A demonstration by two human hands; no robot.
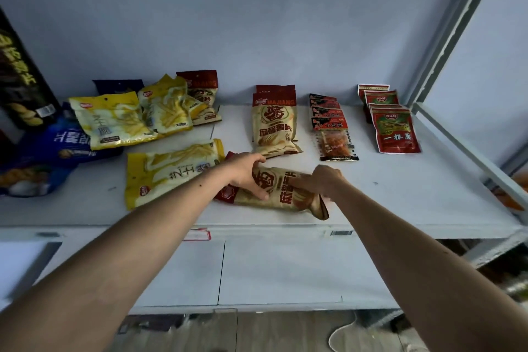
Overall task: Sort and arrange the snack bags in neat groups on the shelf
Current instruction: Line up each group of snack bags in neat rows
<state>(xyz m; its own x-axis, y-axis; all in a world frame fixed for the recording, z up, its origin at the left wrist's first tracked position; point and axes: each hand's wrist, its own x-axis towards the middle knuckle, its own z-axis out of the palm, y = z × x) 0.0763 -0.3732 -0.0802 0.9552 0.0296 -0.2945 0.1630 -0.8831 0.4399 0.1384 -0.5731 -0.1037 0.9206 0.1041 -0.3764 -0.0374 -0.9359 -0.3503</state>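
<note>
A tan and dark-red chip bag [278,190] lies on its side near the front of the white shelf [400,194]. My left hand [247,173] grips its left part, fingers curled over the top edge. My right hand [321,183] pinches its right part. Behind it stands a neat stack of the same tan bags [274,123]. To the right lie a pile of small red-black packets [330,126] and a pile of red packets [393,123]. A yellow fries bag [168,171] lies left of my hands. More yellow bags [134,120] and another tan bag [201,97] are heaped at the back left.
A blue bag [57,151] and a tall black chip bag [20,77] sit at the far left. A white upright post [457,28] and rail bound the shelf at the right. A price label [197,234] is on the shelf's front edge.
</note>
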